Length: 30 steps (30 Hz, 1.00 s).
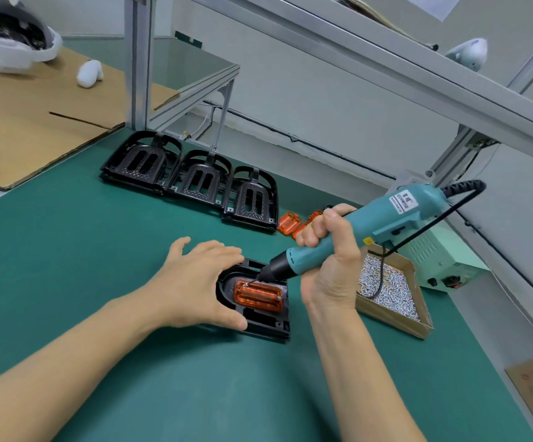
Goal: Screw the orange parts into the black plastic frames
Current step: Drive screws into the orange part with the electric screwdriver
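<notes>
Screwdriver (348, 247) tip on orange part (258, 295)

Black frame (260, 323) half under left hand (200, 280) (far side hidden), white bag (10, 43) blurred

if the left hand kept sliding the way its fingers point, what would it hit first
Probably the electric screwdriver tip held by the right hand; the left hand already rests on the black frame, fingers pointing right. Depth is unclear.

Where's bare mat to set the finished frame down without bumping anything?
Widest bare patch: green mat left of the left hand, between the cardboard sheet and the near edge. Crowded on the right: screw box, power unit, loose orange parts, row of black frames behind.
</notes>
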Available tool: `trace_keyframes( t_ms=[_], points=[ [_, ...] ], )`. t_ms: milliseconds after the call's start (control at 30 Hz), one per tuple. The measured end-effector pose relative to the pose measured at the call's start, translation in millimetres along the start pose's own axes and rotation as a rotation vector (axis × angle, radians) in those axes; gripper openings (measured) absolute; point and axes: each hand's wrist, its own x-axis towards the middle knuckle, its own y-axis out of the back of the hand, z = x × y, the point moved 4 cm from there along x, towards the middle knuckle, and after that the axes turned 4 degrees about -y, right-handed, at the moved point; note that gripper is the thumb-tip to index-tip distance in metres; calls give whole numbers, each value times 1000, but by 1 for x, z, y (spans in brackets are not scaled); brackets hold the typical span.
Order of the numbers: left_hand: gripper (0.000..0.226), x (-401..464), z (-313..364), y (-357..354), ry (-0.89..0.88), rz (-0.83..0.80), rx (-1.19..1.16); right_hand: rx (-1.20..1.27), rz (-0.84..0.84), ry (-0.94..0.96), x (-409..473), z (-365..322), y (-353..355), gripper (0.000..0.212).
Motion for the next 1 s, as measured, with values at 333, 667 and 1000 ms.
trace_keyframes(
  t_ms=[333,667,1000],
  points=[
    [105,1,1,2,-27,48,-42,-124,-54,-13,5,6,-9,17],
    [101,2,2,3,-34,46,-58,-242,-189,-42,9,8,-25,21],
    [104,3,1,2,-28,52,-39,-343,-285,-52,10,12,-37,18]
  ],
)
